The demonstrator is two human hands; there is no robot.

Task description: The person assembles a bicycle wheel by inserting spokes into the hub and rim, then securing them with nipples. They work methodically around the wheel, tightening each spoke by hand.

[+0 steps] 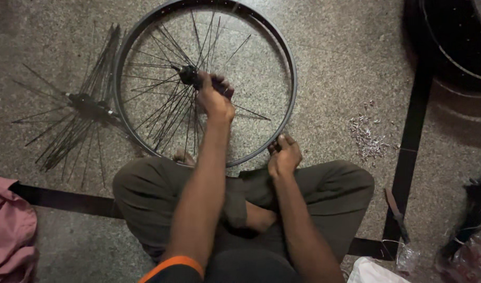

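I see the wheel rim (290, 78) lying flat on the speckled floor (345, 47) right in front of the crossed legs, w/ its hub (188, 75) roughly in the middle and thin spokes (162, 99) fanning out, some loose. My left hand (215, 99) sits over the hub, fingers curled shut around it. My right hand (284, 155) is at the near edge of the rim, fingers pinched closed on the rim or sth small there, can't tell which. Just left of the rim, touching it, lies a second hub w/ spokes (86, 105) splayed out. Right of the rim, well apart, a little pile of small metal bits (368, 139). Pink cloth (7, 230) at bottom left.
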